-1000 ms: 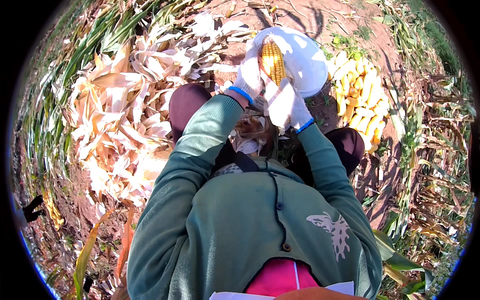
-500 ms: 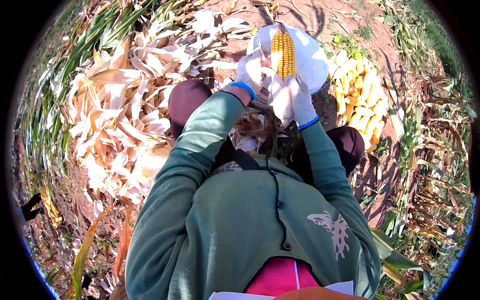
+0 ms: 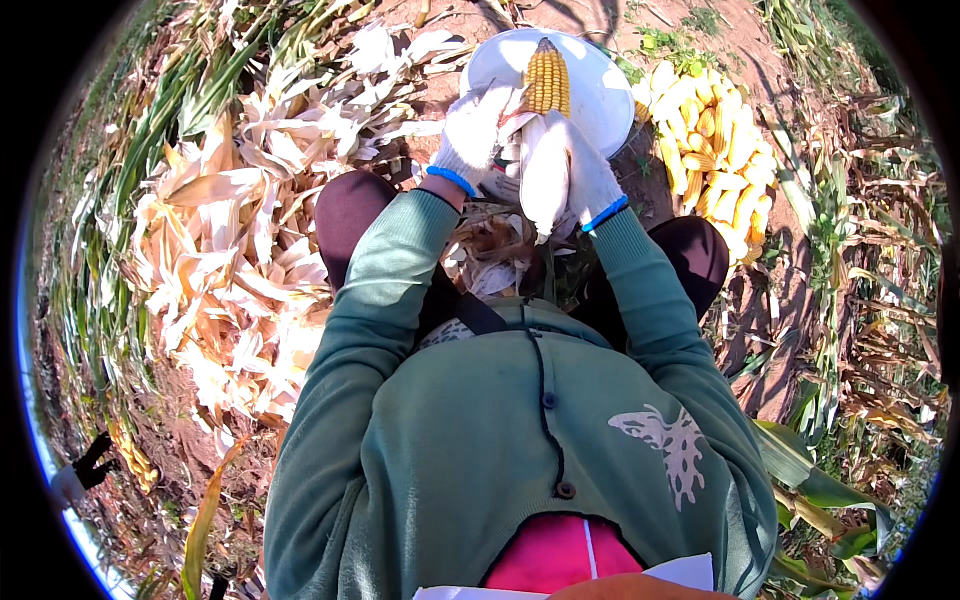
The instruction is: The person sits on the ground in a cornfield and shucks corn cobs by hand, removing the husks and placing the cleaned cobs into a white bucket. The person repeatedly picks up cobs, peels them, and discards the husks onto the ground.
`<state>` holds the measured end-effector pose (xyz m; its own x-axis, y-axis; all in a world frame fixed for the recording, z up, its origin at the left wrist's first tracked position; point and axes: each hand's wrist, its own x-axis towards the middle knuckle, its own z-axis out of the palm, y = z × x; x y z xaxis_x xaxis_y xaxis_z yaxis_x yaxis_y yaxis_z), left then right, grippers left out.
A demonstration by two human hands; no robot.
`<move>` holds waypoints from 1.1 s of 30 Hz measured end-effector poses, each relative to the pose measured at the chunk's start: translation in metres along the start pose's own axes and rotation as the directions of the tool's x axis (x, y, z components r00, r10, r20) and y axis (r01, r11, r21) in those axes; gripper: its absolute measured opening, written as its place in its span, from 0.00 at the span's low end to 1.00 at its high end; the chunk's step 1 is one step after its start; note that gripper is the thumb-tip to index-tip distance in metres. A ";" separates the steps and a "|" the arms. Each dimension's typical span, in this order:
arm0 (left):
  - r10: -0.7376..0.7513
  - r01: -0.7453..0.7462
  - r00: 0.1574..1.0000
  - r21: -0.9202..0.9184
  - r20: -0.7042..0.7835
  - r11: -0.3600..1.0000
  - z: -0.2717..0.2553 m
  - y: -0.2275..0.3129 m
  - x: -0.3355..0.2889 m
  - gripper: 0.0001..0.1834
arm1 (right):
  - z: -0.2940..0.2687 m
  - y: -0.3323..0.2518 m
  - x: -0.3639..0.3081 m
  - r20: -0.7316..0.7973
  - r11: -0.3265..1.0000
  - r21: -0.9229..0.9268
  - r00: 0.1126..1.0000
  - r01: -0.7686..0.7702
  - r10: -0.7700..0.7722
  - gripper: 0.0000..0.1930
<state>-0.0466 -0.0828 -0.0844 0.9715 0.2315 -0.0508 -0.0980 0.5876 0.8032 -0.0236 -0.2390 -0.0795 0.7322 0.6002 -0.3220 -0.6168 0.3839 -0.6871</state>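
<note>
An ear of corn (image 3: 547, 80) points away from me, its yellow kernels bare at the top. Pale husk (image 3: 543, 178) hangs from its lower part toward me. My left hand (image 3: 472, 135), in a white knit glove with a blue cuff, is closed at the ear's left side on some of the husk. On the other side, my right hand (image 3: 592, 170), gloved the same way, is wrapped round the ear's lower part and its husk. Its fingertips are partly hidden. A white bucket (image 3: 608, 95) stands just beyond the ear.
Husked ears of corn (image 3: 715, 150) lie piled to the right of the bucket. A broad heap of dry husks (image 3: 230, 230) covers the ground at left. Dry stalks (image 3: 870, 300) line the far right. Another person's dark-gloved hand (image 3: 92, 462) shows at the lower left rim.
The husk has come further down from the ear and now hangs lower between my hands. Both hands and the ear sit slightly further left in view.
</note>
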 end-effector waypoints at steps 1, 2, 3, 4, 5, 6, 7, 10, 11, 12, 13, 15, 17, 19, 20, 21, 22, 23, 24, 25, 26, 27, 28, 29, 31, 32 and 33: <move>0.017 -0.017 1.000 0.000 -0.015 1.000 -0.008 -0.007 0.005 0.14 | 0.000 0.000 0.001 -0.054 0.999 0.015 0.998 0.029 -0.028 0.22; -0.003 0.002 1.000 -0.033 -0.017 0.999 -0.010 -0.005 0.005 0.14 | 0.004 -0.004 -0.001 -0.109 0.998 0.027 0.993 0.057 -0.054 0.22; -0.023 0.022 1.000 -0.066 -0.019 0.998 -0.013 -0.003 0.006 0.14 | 0.005 -0.011 -0.004 -0.066 0.992 0.088 0.994 0.090 -0.085 0.22; -0.044 0.042 0.999 -0.099 -0.020 0.994 -0.013 -0.003 0.007 0.14 | 0.000 -0.016 -0.004 -0.101 0.984 0.101 0.986 0.144 -0.134 0.22; -0.032 0.030 0.998 -0.046 -0.048 0.998 -0.006 0.002 0.003 0.15 | -0.007 -0.026 -0.002 -0.139 0.972 0.112 0.972 0.205 -0.188 0.22; -0.079 0.077 0.997 -0.083 -0.011 0.994 -0.004 0.006 0.000 0.14 | -0.014 -0.033 0.002 -0.176 0.957 0.125 0.955 0.263 -0.240 0.22; -0.111 0.107 0.993 -0.081 -0.044 0.991 -0.003 0.008 -0.005 0.14 | -0.018 -0.040 0.006 -0.285 0.915 0.186 0.911 0.358 -0.299 0.22; -0.112 0.106 0.988 -0.057 -0.105 0.993 -0.021 -0.002 -0.001 0.14 | -0.029 -0.055 0.010 -0.390 0.881 0.032 0.818 0.471 -0.423 0.23; -0.119 0.114 0.986 -0.052 -0.118 0.992 -0.022 -0.004 -0.002 0.14 | -0.033 -0.059 0.011 -0.421 0.860 0.011 0.783 0.510 -0.458 0.24; -0.126 0.121 0.983 -0.046 -0.131 0.992 -0.023 -0.005 -0.002 0.13 | -0.038 -0.063 0.011 -0.450 0.837 -0.012 0.745 0.546 -0.492 0.25; -0.144 0.134 0.974 -0.069 -0.176 0.989 -0.024 -0.007 -0.003 0.12 | -0.041 -0.068 0.011 -0.478 0.813 -0.036 0.705 0.581 -0.525 0.26; -0.079 0.057 0.975 -0.109 -0.207 0.992 -0.021 -0.013 -0.003 0.17 | -0.042 -0.077 0.009 -0.519 0.778 -0.072 0.643 0.624 -0.564 0.24; -0.107 0.092 0.951 -0.065 -0.289 0.994 -0.019 -0.021 -0.007 0.20 | -0.042 -0.081 0.009 -0.548 0.731 -0.106 0.574 0.674 -0.608 0.24; -0.178 0.208 0.914 0.045 -0.364 0.977 -0.030 -0.036 -0.008 0.19 | -0.039 -0.080 0.007 -0.538 0.706 -0.194 0.528 0.681 -0.657 0.23; -0.195 0.263 0.892 0.117 -0.407 0.958 -0.033 -0.041 -0.009 0.19 | -0.035 -0.079 0.004 -0.528 0.695 -0.242 0.509 0.677 -0.680 0.23; -0.167 0.239 0.904 0.142 -0.393 0.961 -0.039 -0.041 -0.006 0.18 | -0.032 -0.079 0.002 -0.517 0.713 -0.252 0.531 0.655 -0.671 0.23; -0.138 0.214 0.915 0.166 -0.379 0.963 -0.045 -0.041 -0.004 0.17 | -0.028 -0.078 0.000 -0.506 0.730 -0.262 0.555 0.631 -0.661 0.22; -0.053 0.186 0.923 0.321 -0.382 0.929 -0.032 -0.022 -0.009 0.19 | -0.028 -0.077 -0.003 -0.498 0.745 -0.274 0.573 0.609 -0.651 0.22; 0.115 0.031 0.927 0.380 -0.356 0.924 -0.019 -0.013 -0.011 0.20 | -0.029 -0.078 -0.005 -0.498 0.747 -0.347 0.563 0.567 -0.659 0.22; 0.205 -0.050 0.933 0.457 -0.295 0.888 -0.007 -0.004 -0.013 0.20 | -0.033 -0.079 -0.007 -0.502 0.742 -0.417 0.548 0.525 -0.669 0.21; 0.290 -0.130 0.928 0.528 -0.232 0.839 -0.002 0.002 -0.015 0.20 | -0.032 -0.078 -0.007 -0.503 0.737 -0.481 0.539 0.475 -0.675 0.21; 0.382 -0.237 0.920 0.651 -0.089 0.721 0.000 0.001 -0.014 0.20 | -0.030 -0.076 -0.008 -0.491 0.728 -0.514 0.540 0.453 -0.683 0.22; 0.353 -0.341 0.925 0.721 0.142 0.603 -0.004 0.000 -0.011 0.25 | -0.027 -0.073 -0.009 -0.479 0.717 -0.548 0.540 0.432 -0.692 0.22; 0.204 -0.400 0.917 0.796 0.344 0.455 -0.007 -0.004 -0.013 0.33 | -0.022 -0.069 -0.008 -0.461 0.705 -0.580 0.550 0.407 -0.697 0.23; 0.103 -0.397 0.896 0.672 0.433 0.626 0.004 -0.030 -0.025 0.43 | -0.017 -0.059 -0.004 -0.428 0.711 -0.556 0.585 0.430 -0.689 0.24; 0.054 -0.510 0.848 0.786 0.527 0.349 0.005 -0.035 -0.026 0.44 | -0.014 -0.055 -0.002 -0.411 0.715 -0.543 0.603 0.441 -0.684 0.25; 0.077 -0.593 0.792 0.732 0.606 0.335 0.004 -0.038 -0.027 0.44 | -0.009 -0.052 -0.004 -0.397 0.696 -0.599 0.608 0.396 -0.688 0.24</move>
<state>-0.0682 -0.1141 -0.1115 0.8925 -0.2408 0.3814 -0.4507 -0.5083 0.7338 0.0080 -0.2677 -0.0488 0.9839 -0.1777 0.0182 0.0338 0.0852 -0.9958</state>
